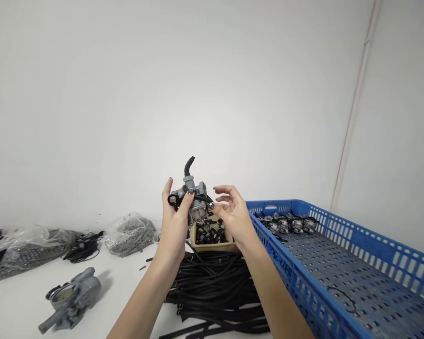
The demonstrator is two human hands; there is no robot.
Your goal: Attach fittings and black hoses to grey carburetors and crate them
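In the middle of the head view my left hand (176, 212) holds up a grey metal carburetor (199, 209), its thumb pressed across the front of the body. A short bent black rubber tube (188, 165) sticks up from the carburetor's top. Another black hose (203, 198) runs across its front toward the right. My right hand (230, 210) is at that hose's end, with the thumb tip against it and the fingers spread apart. Below the hands lies a thick pile of black rubber hoses (215, 287). Behind the pile, a cream tray (212, 247) contains small black-and-metal parts.
On the right, a blue plastic crate (297, 275) holds several carburetors (291, 223) at its far end. Another carburetor (74, 299) lies on the white table (127, 292) at left. Plastic bags of parts (129, 234) and black coiled pieces (83, 247) lie by the wall.
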